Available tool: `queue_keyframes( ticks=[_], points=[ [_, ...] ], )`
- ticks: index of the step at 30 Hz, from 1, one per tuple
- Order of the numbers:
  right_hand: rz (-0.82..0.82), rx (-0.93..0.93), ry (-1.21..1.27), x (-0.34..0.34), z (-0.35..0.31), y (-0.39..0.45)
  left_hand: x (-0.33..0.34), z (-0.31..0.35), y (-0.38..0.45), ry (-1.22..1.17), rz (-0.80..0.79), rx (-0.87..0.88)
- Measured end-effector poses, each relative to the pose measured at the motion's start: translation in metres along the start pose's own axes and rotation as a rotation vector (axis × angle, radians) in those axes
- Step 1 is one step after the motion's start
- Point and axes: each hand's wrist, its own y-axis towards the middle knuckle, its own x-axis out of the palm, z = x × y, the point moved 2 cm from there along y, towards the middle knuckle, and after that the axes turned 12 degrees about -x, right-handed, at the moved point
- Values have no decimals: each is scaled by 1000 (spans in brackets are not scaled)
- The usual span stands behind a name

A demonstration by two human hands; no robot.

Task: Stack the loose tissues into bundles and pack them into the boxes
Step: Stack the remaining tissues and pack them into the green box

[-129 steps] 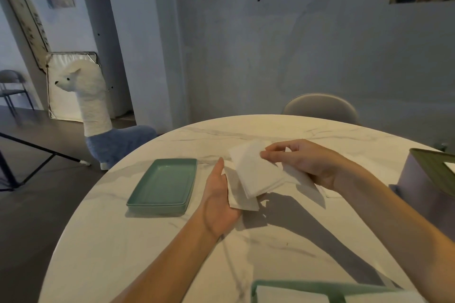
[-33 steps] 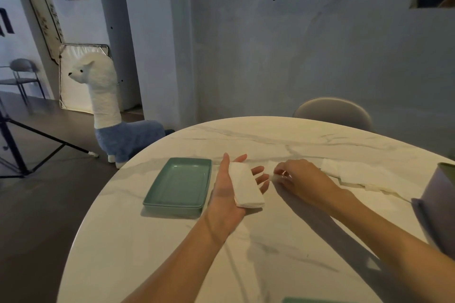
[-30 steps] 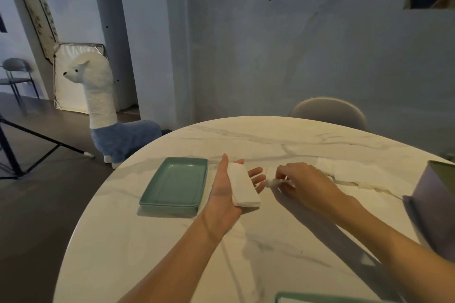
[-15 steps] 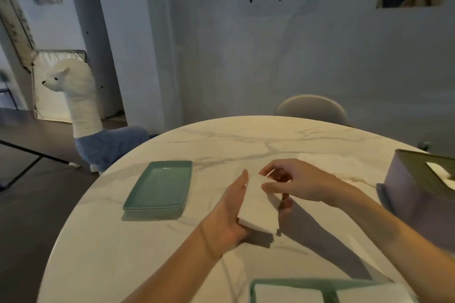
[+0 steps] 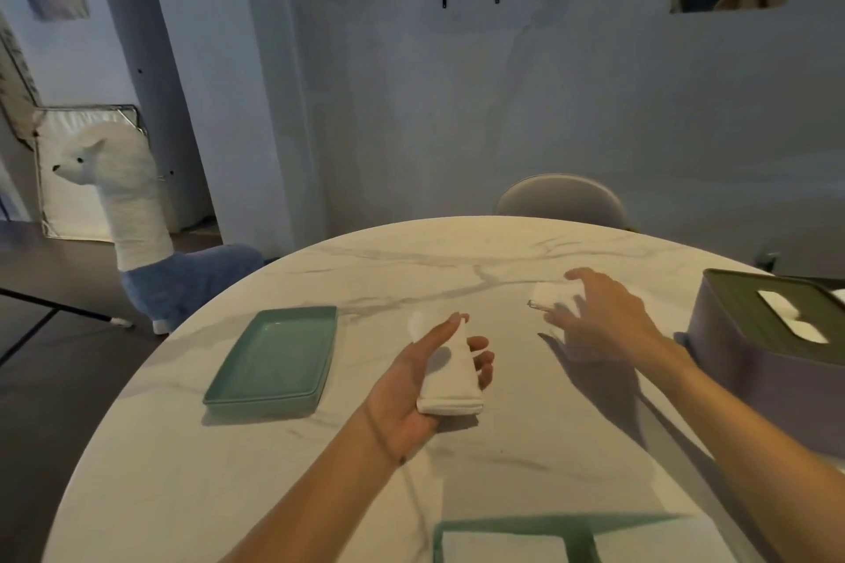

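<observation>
Status: bundling in progress, packing not finished.

A folded tissue bundle [image 5: 450,373] is held in the left hand [image 5: 411,398], lying across the palm, pinned by the thumb from above with the fingertips [image 5: 482,361] curled up against its far side.

The right hand [image 5: 599,325] is spread over a loose tissue [image 5: 548,295] lying on the marble table [image 5: 320,471]; the fingers are splayed and straight, and nothing is seen gripped. Whether the tissue is touched cannot be told; its corner shows just beyond the index finger.

A purple box with a green lid [image 5: 772,352] stands right of the right hand, tissue already showing through its slot, so it is judged packed at least in part. A green divided tray [image 5: 580,530], near the wrists, holds white tissues. A green plate [image 5: 274,357] left of the left thumb carries nothing.

Remaining, as judged: the loose tissue is to be added to the bundle, then the bundle boxed.
</observation>
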Motion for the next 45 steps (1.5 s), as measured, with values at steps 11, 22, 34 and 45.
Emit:
queue_keyframes(
  ticks=[11,22,34,45],
  points=[
    [-17,-162,-239,5,6,-2,1,3,2,64,82,-88],
    [-44,-339,-473,17,-16,-3,0,3,0,32,86,-80],
    [374,-329,239,-20,-28,-1,-7,10,-2,-11,175,45],
    [-286,-119,740,-13,-104,-31,-2,7,0,-38,136,217]
  ],
)
